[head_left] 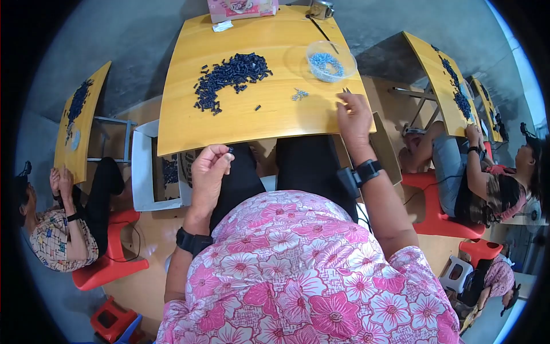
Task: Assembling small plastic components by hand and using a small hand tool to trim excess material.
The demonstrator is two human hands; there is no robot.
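Observation:
Pinched between the thumb and fingers of my left hand (209,171) is a small black cylindrical piece (231,149), just off the table's near edge. My right hand (354,117) is over the yellow table's (275,123) right edge with its fingers closed. Small dark tips show beyond those fingers; what they belong to is too small to tell. A few loose silvery pieces (299,94) lie left of my right hand. Beyond it stands a clear plastic bowl (331,76) of small blue-silver pieces (325,62). A heap of black pieces (235,74) spreads across the table's left half, with a single black piece (258,108) apart from it.
A pink package (243,8), a crumpled white scrap (222,26), a thin black stick (322,33) and a metal container (321,9) are at the far edge. An open carton (139,166) sits below left. People work at tables on both sides, on red stools (438,209).

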